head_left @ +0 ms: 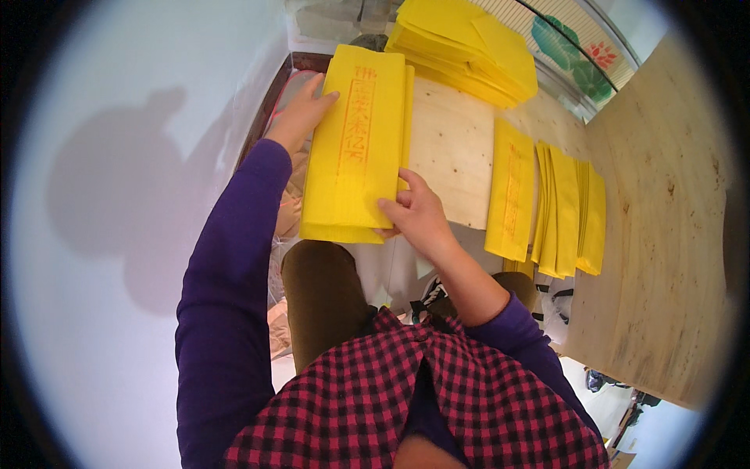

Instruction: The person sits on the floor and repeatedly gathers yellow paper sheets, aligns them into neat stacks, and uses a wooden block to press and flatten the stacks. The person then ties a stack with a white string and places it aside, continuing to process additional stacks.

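Observation:
A folded stack of yellow paper sheets (355,187) with red printing down its middle lies between my two hands, over the near left end of the wooden board. My left hand (298,116) grips its upper left edge, thumb on top and the other fingers hidden underneath. At the lower right corner, my right hand (422,213) pinches the layers between thumb and fingers. The folded edges show as a slight gap along the bottom and right side.
A large pile of yellow paper (461,55) rests at the back of the wooden board (453,148). Folded yellow bundles (555,211) stand in a row on the right, beside an upright wooden panel (664,219). A white wall (141,195) rises on the left.

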### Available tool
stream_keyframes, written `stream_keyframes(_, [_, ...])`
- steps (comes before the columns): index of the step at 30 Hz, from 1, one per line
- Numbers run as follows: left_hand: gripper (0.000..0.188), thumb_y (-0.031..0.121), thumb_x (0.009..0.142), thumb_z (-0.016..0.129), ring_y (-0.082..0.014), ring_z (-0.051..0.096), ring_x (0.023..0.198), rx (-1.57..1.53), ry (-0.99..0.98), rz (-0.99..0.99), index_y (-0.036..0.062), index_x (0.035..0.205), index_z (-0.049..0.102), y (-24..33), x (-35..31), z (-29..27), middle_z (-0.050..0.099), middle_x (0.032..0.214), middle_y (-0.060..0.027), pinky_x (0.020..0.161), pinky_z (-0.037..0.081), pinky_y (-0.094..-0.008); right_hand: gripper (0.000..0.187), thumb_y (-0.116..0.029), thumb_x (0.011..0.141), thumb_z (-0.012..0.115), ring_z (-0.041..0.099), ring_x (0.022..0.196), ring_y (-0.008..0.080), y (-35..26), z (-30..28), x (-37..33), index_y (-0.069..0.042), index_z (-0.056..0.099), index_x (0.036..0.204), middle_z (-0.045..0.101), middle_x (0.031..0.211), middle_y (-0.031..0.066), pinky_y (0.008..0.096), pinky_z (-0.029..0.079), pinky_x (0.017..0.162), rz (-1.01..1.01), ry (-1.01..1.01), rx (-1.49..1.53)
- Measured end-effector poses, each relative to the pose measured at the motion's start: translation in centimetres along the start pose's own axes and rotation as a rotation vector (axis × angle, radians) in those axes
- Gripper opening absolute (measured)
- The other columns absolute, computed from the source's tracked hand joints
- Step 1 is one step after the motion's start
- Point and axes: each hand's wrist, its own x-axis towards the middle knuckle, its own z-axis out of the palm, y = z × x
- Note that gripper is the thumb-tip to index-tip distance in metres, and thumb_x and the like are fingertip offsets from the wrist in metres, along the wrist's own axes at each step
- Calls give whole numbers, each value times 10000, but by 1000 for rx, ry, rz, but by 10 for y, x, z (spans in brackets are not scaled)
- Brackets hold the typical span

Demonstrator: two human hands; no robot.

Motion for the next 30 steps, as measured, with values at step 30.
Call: stream_keyframes(30, [511, 324, 845, 624, -200, 588, 1007, -705, -80, -619, 14, 1225, 482, 3, -20, 14, 587, 1143, -110, 849, 485, -312, 659, -541, 805, 578, 518, 1061, 217, 1, -37, 135, -8, 534, 1188, 572, 1153, 119, 343, 367, 905, 300, 143, 82])
